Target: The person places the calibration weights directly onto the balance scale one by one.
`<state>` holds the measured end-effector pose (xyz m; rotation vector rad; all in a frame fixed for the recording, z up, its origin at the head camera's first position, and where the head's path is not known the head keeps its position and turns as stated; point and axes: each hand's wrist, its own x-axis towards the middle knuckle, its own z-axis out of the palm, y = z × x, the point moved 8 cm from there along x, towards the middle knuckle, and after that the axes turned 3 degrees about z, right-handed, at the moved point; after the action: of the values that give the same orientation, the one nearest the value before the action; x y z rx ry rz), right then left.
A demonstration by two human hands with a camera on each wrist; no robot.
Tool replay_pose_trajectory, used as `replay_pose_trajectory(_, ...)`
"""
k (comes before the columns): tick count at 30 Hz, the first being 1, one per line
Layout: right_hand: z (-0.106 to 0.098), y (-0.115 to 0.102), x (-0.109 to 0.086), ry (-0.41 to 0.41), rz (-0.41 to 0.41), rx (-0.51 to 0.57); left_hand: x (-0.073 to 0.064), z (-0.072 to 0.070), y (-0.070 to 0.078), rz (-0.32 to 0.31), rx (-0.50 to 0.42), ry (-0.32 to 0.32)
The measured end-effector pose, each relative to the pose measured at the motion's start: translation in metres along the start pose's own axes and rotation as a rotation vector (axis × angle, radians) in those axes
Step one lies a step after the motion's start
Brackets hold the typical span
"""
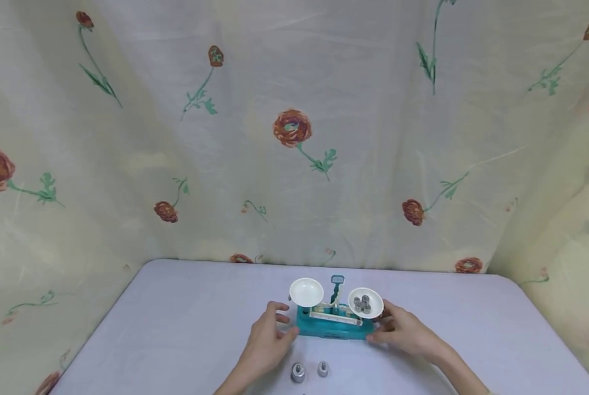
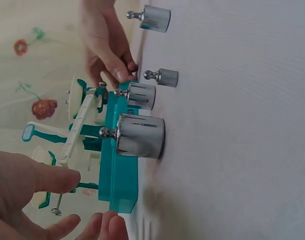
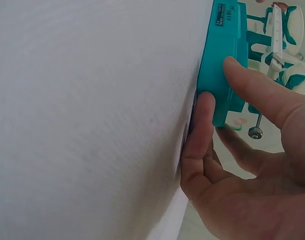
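Observation:
A teal balance scale (image 1: 334, 329) with two white pans stands on the table. Its left pan (image 1: 306, 292) is bare, while several small metal weights (image 1: 362, 304) sit together in the right pan (image 1: 377, 300). My right hand (image 1: 403, 331) grips the right end of the base; in the right wrist view the thumb (image 3: 242, 75) presses the front of it and the fingers lie around its end and lower edge. Beside the left end, my left hand (image 1: 268, 337) has its fingers loosely bent and spread around the corner, holding nothing. Whether a fingertip touches the base cannot be told.
Nearer than the scale, a larger metal weight (image 1: 298, 373) and a smaller one (image 1: 323, 369) stand on the white-covered table (image 1: 190, 323). The left wrist view has several knobbed weights (image 2: 141, 136) in front of the scale. A flowered curtain (image 1: 363, 208) hangs behind the table.

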<state>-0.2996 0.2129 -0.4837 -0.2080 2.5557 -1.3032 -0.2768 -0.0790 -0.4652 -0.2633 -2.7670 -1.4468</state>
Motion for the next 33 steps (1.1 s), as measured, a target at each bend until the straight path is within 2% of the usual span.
replay_pose_trajectory(4, -0.001, 0.001, 0.0, -0.006, 0.011, 0.001, -0.002, 0.0, 0.004, 0.015, 0.027, -0.036)
replay_pose_trajectory(11, -0.001, 0.002, -0.001, -0.047, -0.014, 0.033, -0.011, 0.0, 0.007, 0.056, 0.053, -0.139)
replay_pose_trajectory(15, 0.0, 0.003, -0.001, -0.073, -0.036, 0.053, -0.014, 0.001, 0.007, 0.081, 0.048, -0.207)
replay_pose_trajectory(19, 0.001, 0.004, 0.0, -0.084, -0.039, 0.067, -0.016, 0.005, 0.008, 0.11, 0.006, -0.287)
replay_pose_trajectory(25, 0.002, 0.005, 0.001, -0.089, -0.019, 0.07, -0.016, 0.014, 0.008, 0.071, -0.029, -0.398)
replay_pose_trajectory(29, 0.002, 0.007, 0.002, -0.091, -0.002, 0.067, -0.017, 0.019, 0.004, 0.005, 0.0, -0.475)
replay_pose_trajectory(33, 0.002, 0.008, 0.002, -0.089, 0.003, 0.066, -0.018, 0.024, -0.002, -0.042, 0.004, -0.499)
